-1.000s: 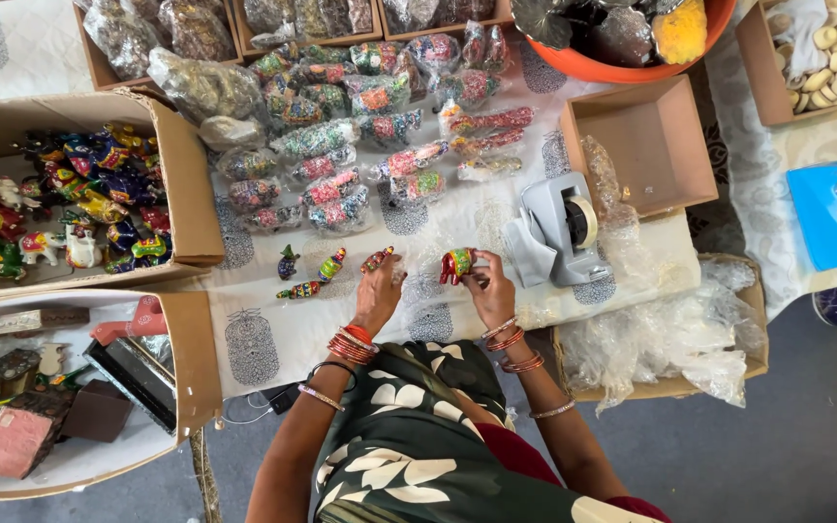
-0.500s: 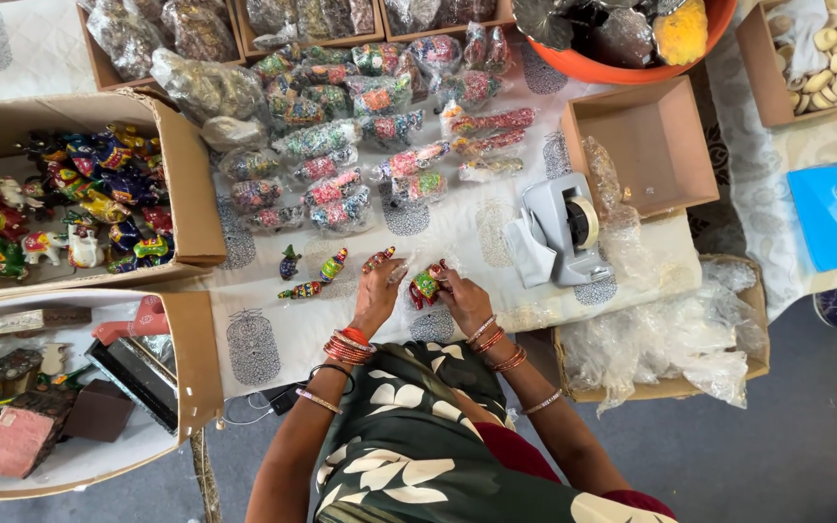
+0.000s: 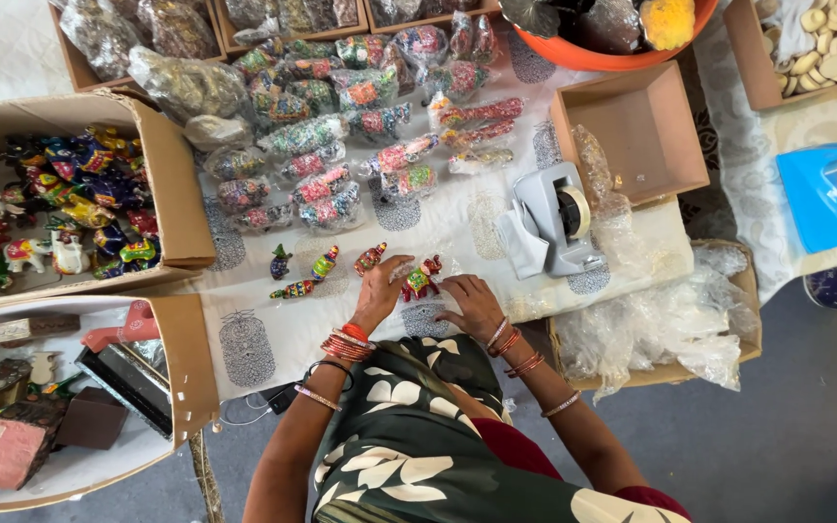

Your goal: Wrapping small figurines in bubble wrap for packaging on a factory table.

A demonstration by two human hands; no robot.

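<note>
**Red and green toy, held low over the clear wrap**

Red and green paint marks the little toy animal (image 3: 420, 280) that both hands meet on. The left hand (image 3: 380, 293) has its fingers bent and closed on the left side of the toy. The right hand (image 3: 472, 303) lies flatter, with its fingertips together, touching the toy's right side or the wrap under it; I cannot tell which. The toy sits just above the white printed cloth (image 3: 273, 329), at the near edge of the table, close to the person's body.

A thin clear sheet (image 3: 418, 260) seems to lie under and around the toy, but it is hard to see. To wrap well, I think the hands should keep the toy low and steady, pull the sheet snug with soft fingers, and not squeeze the thin legs or ears, which could snap.

Just left of the left hand lie four more small painted animals (image 3: 320, 269), still bare. They are near, so an elbow or wrist could knock them.

Farther away, across the cloth, lie many wrapped bundles (image 3: 341, 145) in rows. To the right stands a grey tape holder (image 3: 554, 225), close enough for the right hand to reach. Beside it, lower right, a cardboard box holds crumpled clear bags (image 3: 670, 324).

On the far left, an open box of bright toys (image 3: 50, 208) waits.
</note>
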